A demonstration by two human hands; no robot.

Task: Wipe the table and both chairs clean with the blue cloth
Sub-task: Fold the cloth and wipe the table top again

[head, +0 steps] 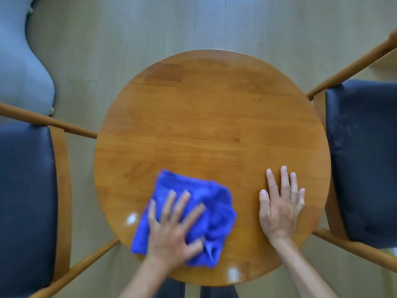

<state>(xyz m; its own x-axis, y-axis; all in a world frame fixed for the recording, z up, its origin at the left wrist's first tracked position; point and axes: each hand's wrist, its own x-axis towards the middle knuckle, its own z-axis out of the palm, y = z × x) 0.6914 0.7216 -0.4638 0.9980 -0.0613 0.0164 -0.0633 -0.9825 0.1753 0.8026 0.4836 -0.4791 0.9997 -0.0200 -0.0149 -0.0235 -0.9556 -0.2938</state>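
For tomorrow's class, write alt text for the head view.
Left hand presses a crumpled blue cloth on a round wooden table; right hand lies flat beside it. Dark-cushioned wooden chairs stand left and right.

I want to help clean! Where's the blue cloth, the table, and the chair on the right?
blue cloth (194,190): head view, bare upper middle.
table (206,108): head view, bare wooden top.
right chair (363,160): head view, dark seat cushion.

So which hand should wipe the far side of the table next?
The left hand. It already presses the blue cloth flat on the round wooden table, so it can just push forward. The right hand rests bare on the wood, away from the cloth.
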